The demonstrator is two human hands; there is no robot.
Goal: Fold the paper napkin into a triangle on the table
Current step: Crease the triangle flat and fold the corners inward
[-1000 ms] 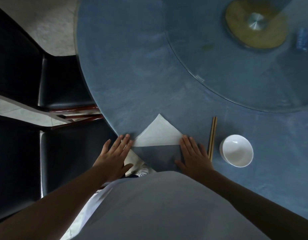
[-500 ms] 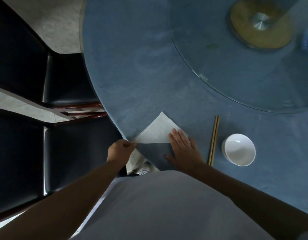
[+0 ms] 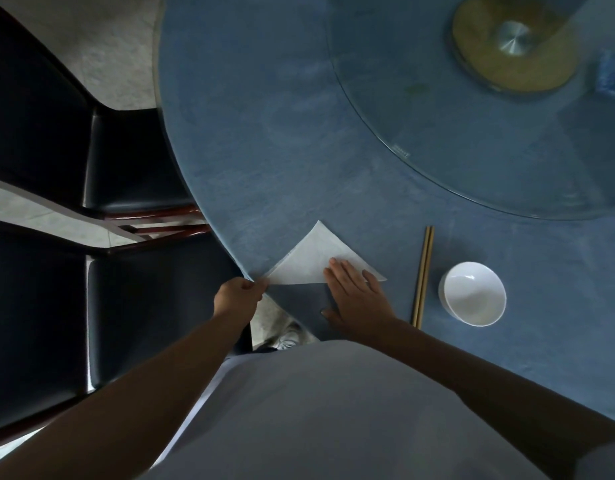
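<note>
A: Since a moment ago our left hand (image 3: 237,295) has curled up from lying flat and now pinches the napkin's left corner at the near-left table (image 3: 264,133) edge, and our right hand (image 3: 356,294) has slid left onto the paper.

B: Yes. The napkin (image 3: 311,259) already lies as a white triangle near us, its apex pointing far and its long edge toward our body.

A: So how do we finish this step well?

B: We judge that we should keep the right fingers straight and spread flat on the right half to pin it, then pull the pinched corner taut so the edges line up before we crease.

A: And further right?

B: The chopsticks (image 3: 423,275) and the white bowl (image 3: 472,294) sit just beside the right hand, apart from the napkin, unchanged from before. Only the view has shifted slightly; the glass turntable (image 3: 437,150) sits far right.
</note>
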